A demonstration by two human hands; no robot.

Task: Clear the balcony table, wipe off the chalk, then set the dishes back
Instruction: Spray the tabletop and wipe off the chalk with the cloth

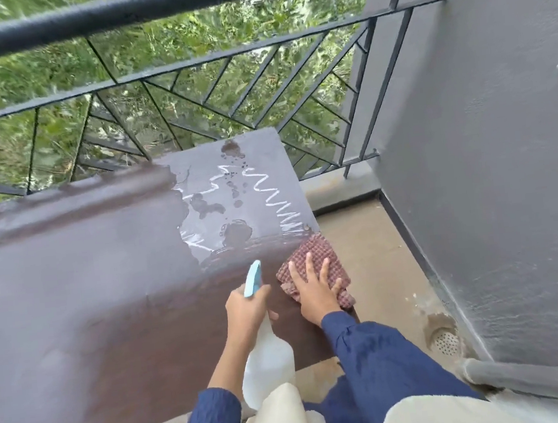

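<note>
The wiping step is judged in hand: the checked cloth is pressed under the flat right hand on the table, the spray bottle is gripped by the left hand, and the wet chalk zigzags at eleven o'clock must be swept next

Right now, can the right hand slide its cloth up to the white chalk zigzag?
Probably yes: the right hand lies flat on the red checked cloth just short of the white chalk zigzag, with only wet brown tabletop between.
</note>
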